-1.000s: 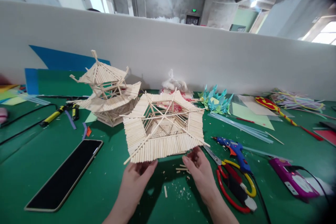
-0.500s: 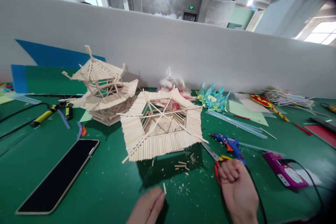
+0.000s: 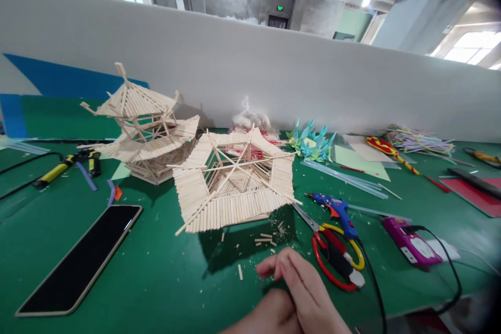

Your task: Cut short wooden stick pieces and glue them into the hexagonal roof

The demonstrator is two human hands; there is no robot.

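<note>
My right hand (image 3: 307,284) is low in the centre, its fingers loosely bent and pointing left, with nothing visible in them. Against it and partly beneath lies my left hand (image 3: 270,313); its fingers are hidden. Just beyond both hands are short cut stick pieces (image 3: 264,240) and pale crumbs. One loose stick piece (image 3: 240,272) lies to the left. Farther back stands a five-sided roof frame (image 3: 227,211) of thin wooden sticks, with long sticks crossing over its opening. To the right are red-and-yellow-handled scissors (image 3: 316,255), blades toward the frame.
A stick-built pagoda (image 3: 136,125) stands at the back left. A phone (image 3: 82,261) lies front left. On the right are a blue glue gun (image 3: 336,209), clear glue sticks (image 3: 346,180), a purple power box (image 3: 410,242) with a cable, and a turquoise paper flower (image 3: 311,141).
My hands were apart and have come together at the bottom centre. The right hand has moved left, off the scissors, whose handles now show. The view has shifted slightly right.
</note>
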